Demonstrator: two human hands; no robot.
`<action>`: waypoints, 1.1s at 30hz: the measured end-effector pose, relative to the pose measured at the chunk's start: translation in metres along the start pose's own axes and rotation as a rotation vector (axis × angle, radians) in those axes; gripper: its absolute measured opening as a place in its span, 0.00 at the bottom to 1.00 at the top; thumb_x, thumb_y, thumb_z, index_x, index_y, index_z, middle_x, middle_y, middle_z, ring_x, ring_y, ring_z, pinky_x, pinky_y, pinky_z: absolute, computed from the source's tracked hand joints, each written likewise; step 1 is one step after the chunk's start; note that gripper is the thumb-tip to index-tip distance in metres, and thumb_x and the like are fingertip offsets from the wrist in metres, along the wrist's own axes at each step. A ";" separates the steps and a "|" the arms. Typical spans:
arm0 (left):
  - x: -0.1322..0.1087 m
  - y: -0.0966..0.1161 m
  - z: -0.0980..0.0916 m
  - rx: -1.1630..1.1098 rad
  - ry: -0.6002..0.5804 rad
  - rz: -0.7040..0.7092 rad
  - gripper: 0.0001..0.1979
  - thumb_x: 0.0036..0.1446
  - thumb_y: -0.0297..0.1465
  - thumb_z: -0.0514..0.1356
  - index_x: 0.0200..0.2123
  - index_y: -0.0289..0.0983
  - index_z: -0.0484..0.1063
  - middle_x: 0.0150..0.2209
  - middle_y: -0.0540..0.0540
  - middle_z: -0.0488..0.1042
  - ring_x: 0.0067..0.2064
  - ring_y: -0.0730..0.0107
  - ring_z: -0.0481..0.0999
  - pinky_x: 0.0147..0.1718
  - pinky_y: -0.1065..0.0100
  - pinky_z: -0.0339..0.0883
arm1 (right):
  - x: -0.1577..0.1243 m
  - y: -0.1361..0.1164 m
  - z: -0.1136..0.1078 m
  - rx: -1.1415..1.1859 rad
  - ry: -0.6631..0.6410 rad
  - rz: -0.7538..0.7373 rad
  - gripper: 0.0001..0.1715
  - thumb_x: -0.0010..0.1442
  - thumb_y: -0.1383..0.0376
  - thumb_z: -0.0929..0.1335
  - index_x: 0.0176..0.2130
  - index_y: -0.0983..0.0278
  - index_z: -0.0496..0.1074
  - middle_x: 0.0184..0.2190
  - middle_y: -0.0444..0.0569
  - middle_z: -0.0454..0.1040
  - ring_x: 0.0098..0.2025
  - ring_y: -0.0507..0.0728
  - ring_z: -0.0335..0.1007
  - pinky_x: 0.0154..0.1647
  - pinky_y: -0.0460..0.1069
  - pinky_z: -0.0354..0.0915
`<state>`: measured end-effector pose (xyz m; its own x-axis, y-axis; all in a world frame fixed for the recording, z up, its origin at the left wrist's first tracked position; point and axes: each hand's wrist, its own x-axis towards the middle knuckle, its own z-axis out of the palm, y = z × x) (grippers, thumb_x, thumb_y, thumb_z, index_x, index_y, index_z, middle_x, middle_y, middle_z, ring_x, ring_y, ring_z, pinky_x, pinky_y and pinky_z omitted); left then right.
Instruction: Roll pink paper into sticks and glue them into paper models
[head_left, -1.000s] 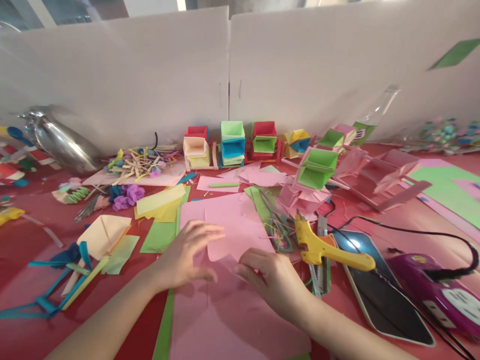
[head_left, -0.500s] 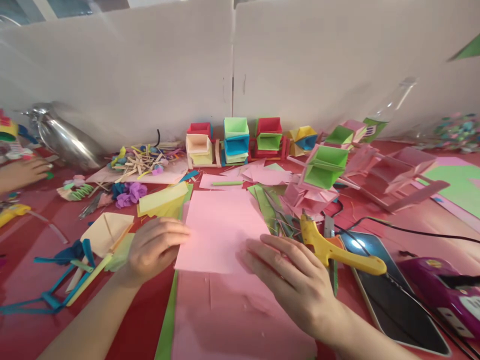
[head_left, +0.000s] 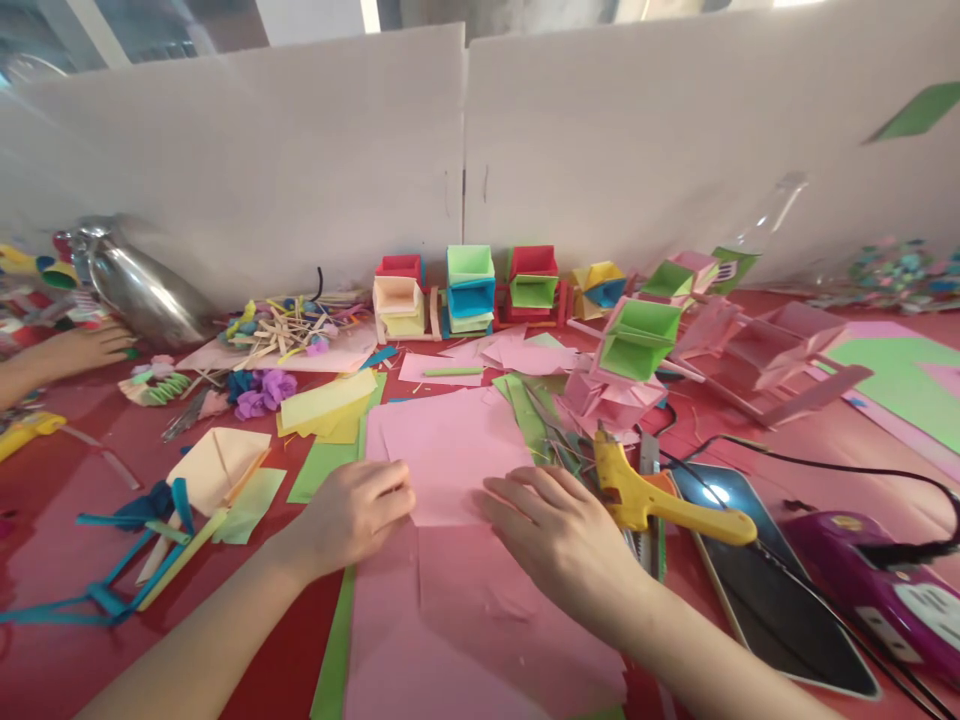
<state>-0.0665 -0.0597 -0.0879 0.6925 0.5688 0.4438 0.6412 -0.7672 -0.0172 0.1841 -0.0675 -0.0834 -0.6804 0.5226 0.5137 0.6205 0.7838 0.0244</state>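
A pink paper sheet (head_left: 457, 450) lies on top of larger pink paper (head_left: 390, 620). My left hand (head_left: 356, 520) holds the sheet's lower left edge with curled fingers; its thumb is mostly hidden. At the lower right edge, my right hand (head_left: 562, 530) rests with its fingers stretched out over the paper, thumb out of sight. Green paper (head_left: 334, 640) peeks out under the left side of the pink paper. Just right of my right hand lies a yellow glue gun (head_left: 667, 500).
A phone (head_left: 780, 590) and a purple power strip (head_left: 877, 580) with cords lie at right. Folded paper boxes (head_left: 471, 290) stand along the back board. Craft sticks (head_left: 285, 330), a metal jug (head_left: 142, 285) and another person's hand (head_left: 90, 350) are at left.
The small pink sheet's left edge has moved right, baring more of the pink paper beneath. My left hand went right with it, while my right hand stayed at the sheet's right edge.
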 end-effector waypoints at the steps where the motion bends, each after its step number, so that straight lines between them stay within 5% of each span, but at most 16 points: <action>1: 0.001 0.002 0.002 0.005 -0.012 0.008 0.12 0.57 0.22 0.48 0.23 0.37 0.63 0.25 0.49 0.65 0.26 0.73 0.61 0.26 0.71 0.56 | 0.000 -0.001 0.001 0.008 -0.017 -0.010 0.11 0.60 0.70 0.62 0.40 0.65 0.72 0.37 0.47 0.76 0.40 0.56 0.66 0.41 0.52 0.59; 8: -0.002 0.007 0.003 -0.055 -0.063 0.100 0.14 0.58 0.28 0.50 0.20 0.37 0.61 0.21 0.51 0.61 0.24 0.73 0.59 0.23 0.69 0.50 | -0.003 0.017 0.000 -0.028 -0.015 0.106 0.13 0.57 0.76 0.62 0.34 0.66 0.73 0.31 0.48 0.76 0.36 0.56 0.67 0.38 0.51 0.60; 12: -0.015 -0.023 -0.006 -0.118 0.104 -0.167 0.19 0.59 0.32 0.53 0.16 0.37 0.58 0.16 0.54 0.54 0.19 0.77 0.56 0.19 0.71 0.49 | -0.002 0.029 -0.010 0.025 0.180 0.205 0.16 0.57 0.77 0.60 0.38 0.65 0.73 0.36 0.47 0.77 0.36 0.54 0.68 0.35 0.49 0.63; 15: -0.020 -0.037 -0.011 0.020 0.268 -0.443 0.08 0.57 0.33 0.55 0.38 0.37 0.67 0.35 0.45 0.71 0.39 0.66 0.70 0.36 0.67 0.64 | -0.002 0.028 -0.016 0.007 0.295 0.159 0.16 0.56 0.77 0.62 0.41 0.65 0.72 0.38 0.48 0.76 0.37 0.54 0.67 0.38 0.49 0.64; 16: -0.019 -0.035 -0.011 0.046 0.303 -0.456 0.19 0.55 0.36 0.57 0.49 0.36 0.62 0.46 0.39 0.68 0.50 0.58 0.66 0.45 0.60 0.62 | -0.002 0.025 -0.017 -0.010 0.306 0.124 0.15 0.57 0.76 0.62 0.42 0.65 0.71 0.38 0.48 0.76 0.38 0.55 0.67 0.39 0.50 0.64; 18: -0.014 -0.022 -0.010 -0.005 0.278 -0.354 0.40 0.49 0.43 0.61 0.60 0.33 0.47 0.59 0.31 0.53 0.60 0.49 0.52 0.54 0.49 0.53 | -0.003 0.018 -0.016 -0.032 0.266 0.035 0.14 0.58 0.75 0.62 0.42 0.65 0.71 0.39 0.49 0.75 0.40 0.56 0.65 0.40 0.51 0.63; 19: -0.010 -0.012 -0.008 -0.052 0.227 -0.256 0.43 0.47 0.46 0.61 0.60 0.33 0.47 0.60 0.30 0.51 0.61 0.47 0.50 0.55 0.47 0.52 | -0.003 0.013 -0.014 -0.029 0.214 -0.015 0.13 0.59 0.74 0.61 0.42 0.65 0.71 0.39 0.50 0.75 0.40 0.56 0.65 0.40 0.51 0.62; 23: 0.002 0.021 0.003 -0.196 -0.049 0.069 0.18 0.55 0.38 0.58 0.48 0.38 0.66 0.52 0.40 0.68 0.57 0.58 0.61 0.52 0.56 0.59 | -0.006 -0.004 -0.004 0.021 -0.107 -0.120 0.11 0.60 0.72 0.60 0.38 0.66 0.71 0.32 0.50 0.73 0.35 0.55 0.65 0.34 0.50 0.60; 25: 0.002 0.023 0.009 -0.272 -0.091 0.051 0.08 0.58 0.29 0.54 0.40 0.39 0.71 0.43 0.46 0.75 0.47 0.66 0.70 0.45 0.64 0.66 | -0.008 -0.008 0.000 0.041 -0.229 -0.094 0.07 0.57 0.72 0.63 0.33 0.65 0.71 0.29 0.48 0.71 0.32 0.54 0.64 0.31 0.49 0.59; 27: -0.001 0.017 0.015 -0.374 -0.081 -0.025 0.10 0.59 0.24 0.52 0.37 0.38 0.73 0.37 0.47 0.76 0.39 0.71 0.73 0.37 0.69 0.68 | -0.010 -0.006 0.002 0.049 -0.287 -0.060 0.06 0.54 0.73 0.65 0.28 0.65 0.69 0.27 0.47 0.70 0.30 0.54 0.63 0.30 0.49 0.58; 33: -0.006 0.007 0.017 -0.688 -0.048 -0.186 0.12 0.59 0.21 0.51 0.39 0.36 0.72 0.39 0.45 0.73 0.40 0.75 0.73 0.38 0.72 0.68 | -0.008 0.004 0.002 0.155 -0.217 0.042 0.08 0.59 0.68 0.64 0.29 0.64 0.70 0.25 0.45 0.69 0.29 0.52 0.63 0.29 0.47 0.56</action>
<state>-0.0598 -0.0634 -0.1059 0.6159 0.7084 0.3447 0.4066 -0.6606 0.6311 0.1915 -0.0681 -0.0888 -0.7334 0.6023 0.3153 0.5943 0.7932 -0.1328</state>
